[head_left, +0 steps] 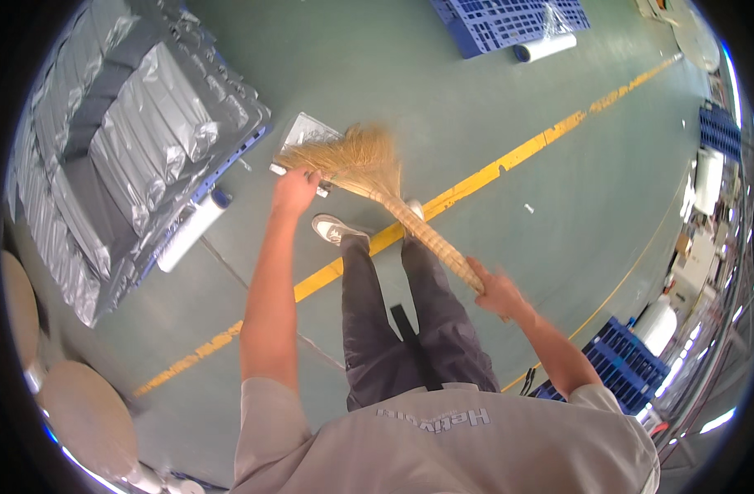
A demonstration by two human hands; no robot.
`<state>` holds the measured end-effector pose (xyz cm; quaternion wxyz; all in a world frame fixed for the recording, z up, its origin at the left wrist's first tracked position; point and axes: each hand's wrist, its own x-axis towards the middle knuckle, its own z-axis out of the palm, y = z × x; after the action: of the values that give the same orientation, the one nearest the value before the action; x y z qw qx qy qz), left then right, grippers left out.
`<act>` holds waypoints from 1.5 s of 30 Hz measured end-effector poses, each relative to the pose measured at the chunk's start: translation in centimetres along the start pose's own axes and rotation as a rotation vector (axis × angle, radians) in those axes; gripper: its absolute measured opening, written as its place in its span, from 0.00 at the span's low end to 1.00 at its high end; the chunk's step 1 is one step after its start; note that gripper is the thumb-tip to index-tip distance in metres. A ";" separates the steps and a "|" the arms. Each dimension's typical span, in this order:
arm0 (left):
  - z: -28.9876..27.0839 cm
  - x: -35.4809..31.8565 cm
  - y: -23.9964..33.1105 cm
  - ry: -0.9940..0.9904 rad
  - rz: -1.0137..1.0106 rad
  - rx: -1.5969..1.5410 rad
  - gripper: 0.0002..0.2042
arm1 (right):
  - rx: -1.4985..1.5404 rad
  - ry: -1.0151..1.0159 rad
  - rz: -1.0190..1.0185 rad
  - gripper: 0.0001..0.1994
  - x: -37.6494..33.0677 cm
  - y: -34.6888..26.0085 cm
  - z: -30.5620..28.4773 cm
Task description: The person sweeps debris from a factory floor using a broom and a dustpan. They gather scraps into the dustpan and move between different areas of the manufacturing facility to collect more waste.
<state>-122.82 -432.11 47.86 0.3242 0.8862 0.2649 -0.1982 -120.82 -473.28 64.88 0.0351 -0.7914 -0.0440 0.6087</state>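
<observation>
A straw broom [430, 239] slants across in front of my legs. My right hand [500, 296] is closed around the end of its bound handle, slightly smeared by motion. At the far left end, the broom's bristles [352, 155] fan out over a pale grey dustpan [309, 130] and cover much of it. My left hand [295, 191] is closed at the dustpan's near edge, beside the bristles. The exact spot it grips is partly hidden by the fingers and straw.
Silver-wrapped goods [154, 123] stand on a blue pallet at left, beside a white film roll [194, 230]. A blue pallet [508, 25] and another roll [546, 48] lie ahead. A yellow line [508, 165] crosses the green floor under my shoes. More blue pallets [620, 362] stand right.
</observation>
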 end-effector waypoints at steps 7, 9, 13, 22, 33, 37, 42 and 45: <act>-0.5 -5.7 -3.5 -0.062 0.088 0.025 0.17 | 0.267 0.212 0.085 0.45 -6.6 6.7 10.9; -0.6 -7.2 -3.8 -0.069 0.087 0.032 0.17 | 0.544 0.135 0.223 0.45 -8.4 7.7 11.4; 1.1 -9.1 -2.8 -0.013 0.220 0.085 0.16 | 0.929 0.198 0.328 0.46 -10.2 13.3 14.6; 5.2 -15.5 -1.1 -0.028 0.153 0.009 0.13 | 1.510 0.493 0.378 0.29 -1.0 32.7 16.0; 6.9 -23.3 -6.8 -0.068 -0.076 0.048 0.14 | 0.991 0.365 0.434 0.41 14.7 20.5 19.5; 7.1 -30.0 -10.1 0.017 -0.105 -0.030 0.13 | 0.612 0.200 0.237 0.49 8.7 13.1 23.7; 4.9 -36.4 -11.0 -0.003 -0.231 -0.098 0.16 | 0.307 0.147 0.112 0.48 3.2 10.0 27.6; 4.5 -39.0 -16.0 0.010 -0.245 -0.067 0.18 | 0.167 0.050 0.128 0.46 -1.8 9.5 29.6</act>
<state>-163.68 -438.06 57.51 0.3260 0.8368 0.3791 -0.2230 -149.61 -482.91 58.02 0.0628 -0.8020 0.0585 0.5911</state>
